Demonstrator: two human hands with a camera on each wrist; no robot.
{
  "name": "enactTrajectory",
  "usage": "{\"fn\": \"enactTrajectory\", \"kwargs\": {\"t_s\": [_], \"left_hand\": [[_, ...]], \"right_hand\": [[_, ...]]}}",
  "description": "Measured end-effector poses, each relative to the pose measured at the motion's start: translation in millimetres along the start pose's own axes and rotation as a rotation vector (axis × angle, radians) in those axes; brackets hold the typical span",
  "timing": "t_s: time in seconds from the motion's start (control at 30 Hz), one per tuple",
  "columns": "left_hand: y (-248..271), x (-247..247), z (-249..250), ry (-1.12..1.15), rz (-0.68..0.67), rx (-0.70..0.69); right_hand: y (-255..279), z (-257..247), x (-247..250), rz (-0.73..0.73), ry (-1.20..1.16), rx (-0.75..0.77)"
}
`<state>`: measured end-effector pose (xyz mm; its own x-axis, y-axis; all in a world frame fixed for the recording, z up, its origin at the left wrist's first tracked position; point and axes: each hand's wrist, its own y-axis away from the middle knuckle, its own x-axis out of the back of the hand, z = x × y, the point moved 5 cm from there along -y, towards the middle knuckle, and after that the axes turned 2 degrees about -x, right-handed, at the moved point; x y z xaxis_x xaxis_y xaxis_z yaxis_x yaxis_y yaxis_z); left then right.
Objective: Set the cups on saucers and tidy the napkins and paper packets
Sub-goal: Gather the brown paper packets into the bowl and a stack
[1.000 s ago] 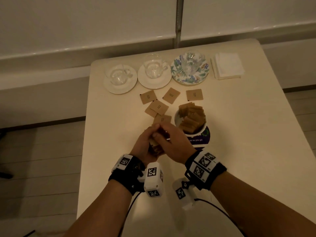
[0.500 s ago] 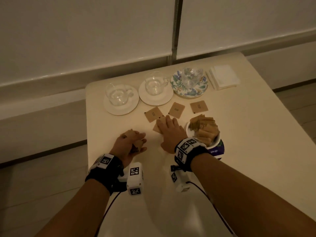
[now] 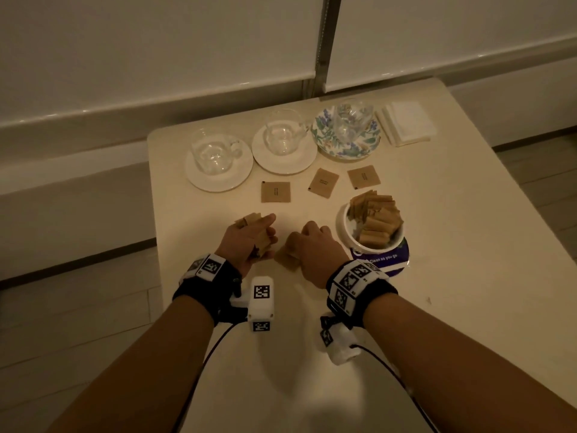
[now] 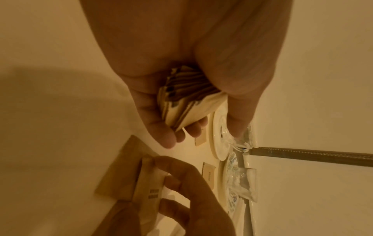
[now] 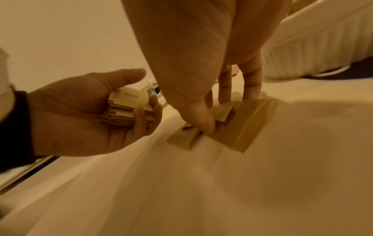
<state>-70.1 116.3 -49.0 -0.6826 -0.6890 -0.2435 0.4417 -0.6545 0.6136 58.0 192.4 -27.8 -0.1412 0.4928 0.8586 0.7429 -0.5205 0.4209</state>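
My left hand grips a stack of brown paper packets, palm turned inward, just above the table. Close beside it, my right hand pinches a couple of brown packets that lie on the table, thumb on top and fingers behind. Three more packets lie loose in a row ahead. Three glass cups stand on saucers at the far edge: one on a white saucer, one on a white saucer, one on a floral saucer. White napkins are stacked at the far right.
A white bowl full of brown packets sits right of my right hand on a purple mat. The table's left edge is near my left hand, with floor below. A wall runs behind the table.
A second ago both hands were together over the stack. The right hand then reached to the loose packets and has now drawn back toward me with a couple. The left hand keeps its stack.
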Motion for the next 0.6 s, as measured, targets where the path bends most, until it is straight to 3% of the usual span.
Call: {"fn": "enactTrajectory", "kwargs": {"t_s": [0.27,0.37,0.47,0.6], "left_hand": [[19,0,-11,0.015,0.03,-0.034],[26,-9,-11,0.002,-0.009,-0.048],[33,-23,-14,0.046,-0.068,-0.011],[44,-48,-21,0.079,-0.143,0.032]], "right_hand": [[17,13,-1,0.101,-0.319,-0.064],[25,21,9,0.187,-0.667,-0.103],[34,28,19,0.17,-1.081,-0.121],[45,37,31,0.124,-1.074,-0.043]]}}
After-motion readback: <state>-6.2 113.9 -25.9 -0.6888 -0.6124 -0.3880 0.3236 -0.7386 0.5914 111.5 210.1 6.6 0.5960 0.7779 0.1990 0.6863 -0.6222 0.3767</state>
